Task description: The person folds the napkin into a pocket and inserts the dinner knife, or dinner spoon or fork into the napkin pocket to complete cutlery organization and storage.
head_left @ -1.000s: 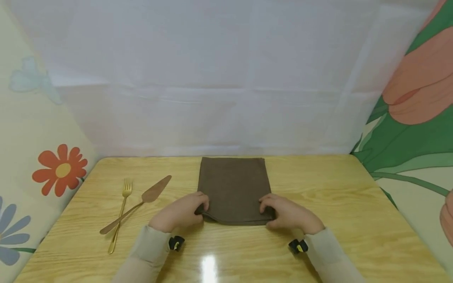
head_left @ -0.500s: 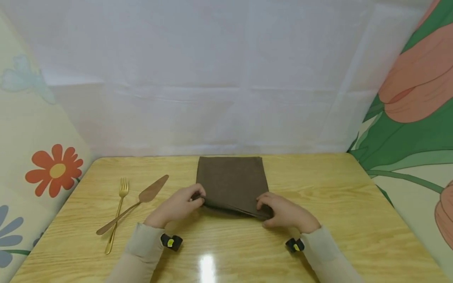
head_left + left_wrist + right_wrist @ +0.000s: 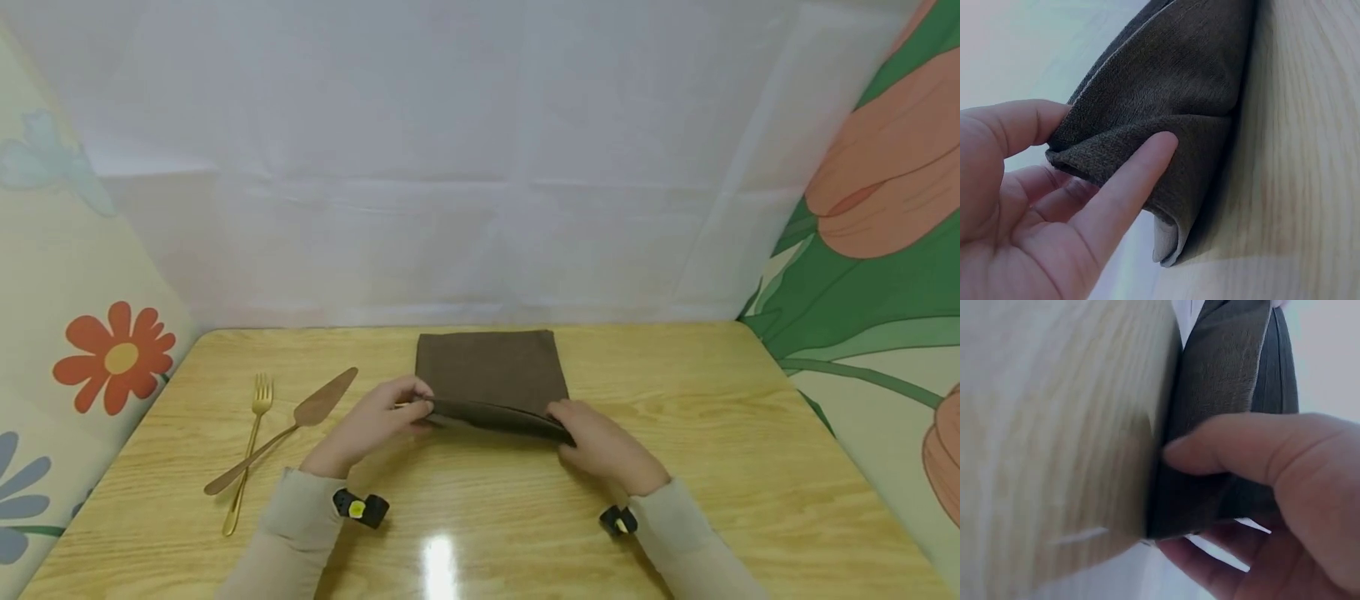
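Observation:
A dark brown folded cloth [image 3: 487, 362] lies near the table's far edge, its near edge lifted off the wood and sagging between both hands. My left hand [image 3: 382, 419] pinches the left corner of that raised edge. In the left wrist view the thumb and fingers [image 3: 1141, 169] lie on both sides of the layered cloth [image 3: 1154, 81]. My right hand [image 3: 606, 446] grips the right corner, lower than the left one. The right wrist view has the thumb [image 3: 1229, 444] across the cloth's face, with other fingers behind it, partly hidden.
On the left of the wooden table [image 3: 495, 533] a gold fork [image 3: 251, 458] lies crossed with a copper-coloured cake server [image 3: 318, 404]. A white sheet [image 3: 480, 167] hangs behind the table. Flower-printed panels [image 3: 885, 350] stand at both sides.
The cloth's near edge has risen from the table and moved away from me, left corner first. Both hands have moved forward with it. The fork and cake server lie as before.

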Demonstrator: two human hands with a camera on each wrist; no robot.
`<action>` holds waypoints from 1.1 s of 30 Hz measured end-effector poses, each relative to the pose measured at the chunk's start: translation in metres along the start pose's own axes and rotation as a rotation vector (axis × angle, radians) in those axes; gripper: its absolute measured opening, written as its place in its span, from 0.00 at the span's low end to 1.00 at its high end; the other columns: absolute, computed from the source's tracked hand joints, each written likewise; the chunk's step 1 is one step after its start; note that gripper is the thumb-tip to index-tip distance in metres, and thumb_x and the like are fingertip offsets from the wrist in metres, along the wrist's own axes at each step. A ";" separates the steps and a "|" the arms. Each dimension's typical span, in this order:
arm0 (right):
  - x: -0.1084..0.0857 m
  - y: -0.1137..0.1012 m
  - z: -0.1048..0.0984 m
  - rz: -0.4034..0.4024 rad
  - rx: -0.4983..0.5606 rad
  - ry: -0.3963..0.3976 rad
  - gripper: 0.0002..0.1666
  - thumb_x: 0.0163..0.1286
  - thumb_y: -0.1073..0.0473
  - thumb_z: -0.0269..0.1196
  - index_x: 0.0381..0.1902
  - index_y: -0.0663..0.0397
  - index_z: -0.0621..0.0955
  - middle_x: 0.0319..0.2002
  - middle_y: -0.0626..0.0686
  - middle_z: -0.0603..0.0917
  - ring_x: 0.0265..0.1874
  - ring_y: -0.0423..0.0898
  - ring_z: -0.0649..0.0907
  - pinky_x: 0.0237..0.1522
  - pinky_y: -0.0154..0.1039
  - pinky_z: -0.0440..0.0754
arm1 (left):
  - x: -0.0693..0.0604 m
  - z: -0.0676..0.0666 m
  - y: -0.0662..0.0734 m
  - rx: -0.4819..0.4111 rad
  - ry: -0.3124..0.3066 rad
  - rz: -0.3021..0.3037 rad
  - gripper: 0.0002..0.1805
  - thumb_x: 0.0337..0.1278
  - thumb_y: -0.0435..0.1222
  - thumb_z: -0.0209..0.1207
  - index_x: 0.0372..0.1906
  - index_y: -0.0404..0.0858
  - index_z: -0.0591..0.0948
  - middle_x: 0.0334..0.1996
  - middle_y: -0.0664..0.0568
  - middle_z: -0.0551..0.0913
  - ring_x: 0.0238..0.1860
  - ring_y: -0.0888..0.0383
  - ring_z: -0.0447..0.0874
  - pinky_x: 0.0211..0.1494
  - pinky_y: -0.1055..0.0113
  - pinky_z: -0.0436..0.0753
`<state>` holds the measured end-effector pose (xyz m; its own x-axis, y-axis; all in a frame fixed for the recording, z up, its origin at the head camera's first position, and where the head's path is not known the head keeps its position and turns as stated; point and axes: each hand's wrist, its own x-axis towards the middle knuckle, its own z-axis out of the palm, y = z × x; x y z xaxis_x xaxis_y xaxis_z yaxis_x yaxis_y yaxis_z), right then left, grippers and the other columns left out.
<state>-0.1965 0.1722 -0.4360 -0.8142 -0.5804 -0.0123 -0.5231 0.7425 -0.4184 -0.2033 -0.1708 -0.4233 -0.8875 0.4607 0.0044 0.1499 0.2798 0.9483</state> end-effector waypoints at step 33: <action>-0.004 0.043 -0.008 -0.026 0.406 0.059 0.14 0.79 0.58 0.58 0.58 0.52 0.80 0.55 0.54 0.83 0.56 0.55 0.82 0.55 0.54 0.82 | -0.010 -0.025 -0.005 0.350 -0.158 0.031 0.11 0.75 0.35 0.56 0.56 0.38 0.77 0.32 0.49 0.82 0.34 0.55 0.81 0.40 0.61 0.80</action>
<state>-0.2171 0.2092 -0.4465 -0.8212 -0.5685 0.0501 -0.4114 0.5288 -0.7424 -0.2066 -0.1979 -0.4204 -0.8063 0.5899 -0.0440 0.3394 0.5222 0.7824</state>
